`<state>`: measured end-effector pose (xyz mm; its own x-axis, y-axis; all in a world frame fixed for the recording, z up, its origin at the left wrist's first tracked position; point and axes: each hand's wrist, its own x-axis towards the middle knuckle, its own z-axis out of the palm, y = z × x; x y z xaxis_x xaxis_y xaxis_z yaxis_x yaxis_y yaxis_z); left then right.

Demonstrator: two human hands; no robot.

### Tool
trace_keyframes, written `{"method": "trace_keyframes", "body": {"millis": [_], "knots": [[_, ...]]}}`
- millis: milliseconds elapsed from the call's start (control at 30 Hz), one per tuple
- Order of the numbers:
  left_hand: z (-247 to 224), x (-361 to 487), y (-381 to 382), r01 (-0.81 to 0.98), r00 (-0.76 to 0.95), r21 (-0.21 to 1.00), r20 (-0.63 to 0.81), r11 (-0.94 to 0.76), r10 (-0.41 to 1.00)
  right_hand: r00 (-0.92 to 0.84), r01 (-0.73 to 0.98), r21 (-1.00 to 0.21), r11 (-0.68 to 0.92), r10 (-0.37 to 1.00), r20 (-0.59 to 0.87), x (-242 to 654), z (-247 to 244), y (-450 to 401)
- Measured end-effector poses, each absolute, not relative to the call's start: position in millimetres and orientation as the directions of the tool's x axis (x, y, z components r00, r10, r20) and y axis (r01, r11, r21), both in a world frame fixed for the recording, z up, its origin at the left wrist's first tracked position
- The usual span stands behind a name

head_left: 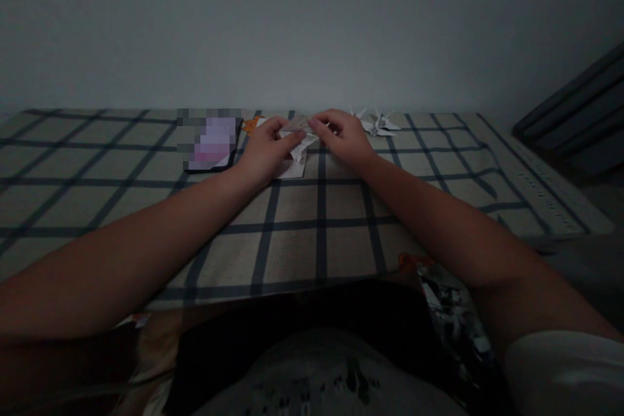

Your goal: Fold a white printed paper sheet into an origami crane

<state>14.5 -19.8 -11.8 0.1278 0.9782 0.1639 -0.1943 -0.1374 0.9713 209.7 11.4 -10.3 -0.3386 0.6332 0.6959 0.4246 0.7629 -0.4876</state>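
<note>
A small piece of folded white paper [298, 136] is held between both hands above the checked cloth. On its left side, my left hand [268, 146] pinches it between thumb and fingers. Closed on the paper's upper right part is my right hand [341, 133], thumb and index finger together. Beneath the hands lies a flat sheet of white paper [291, 170], partly covered by my left hand. Folded white paper cranes [383, 125] rest just beyond my right hand.
A tablet or phone with a blurred screen [214, 140] lies left of my left hand. An orange item [252, 124] sits behind that hand. The checked cloth [297, 247] covers the table, which meets a plain wall [302, 26].
</note>
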Motion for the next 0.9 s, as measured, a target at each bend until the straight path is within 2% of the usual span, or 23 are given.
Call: {"method": "trace_keyframes", "body": {"millis": [100,200,300,533,700,900], "knots": [[-12.7,15.4,-16.9,-0.168,0.027,0.960,0.233,-0.225,0.972,-0.345,0.309,-0.635,0.708,0.706,0.619,210.8,-11.3,12.3],[-11.2,17.4,-16.0,-0.193,0.029,0.959,0.218,-0.209,0.975,-0.404,0.174,-0.760,0.626,0.749,0.525,212.4,-13.6,14.4],[-7.3,19.7,-17.7,-0.238,0.037,0.954,0.197,-0.183,0.980,-0.442,0.093,-0.824,0.559,0.764,0.469,214.0,-15.1,16.3],[-5.3,20.7,-17.0,-0.327,0.087,0.933,0.188,-0.150,0.978,-0.535,0.016,-0.821,0.571,0.698,0.475,214.1,-17.6,18.0],[-8.4,21.0,-14.7,-0.338,0.035,0.925,0.198,-0.175,0.980,-0.531,0.031,-0.852,0.523,0.731,0.429,214.2,-16.2,16.0],[-11.0,19.8,-12.7,-0.269,0.095,0.943,0.228,-0.196,0.969,-0.522,0.056,-0.824,0.564,0.720,0.457,213.7,-14.0,13.6]]}}
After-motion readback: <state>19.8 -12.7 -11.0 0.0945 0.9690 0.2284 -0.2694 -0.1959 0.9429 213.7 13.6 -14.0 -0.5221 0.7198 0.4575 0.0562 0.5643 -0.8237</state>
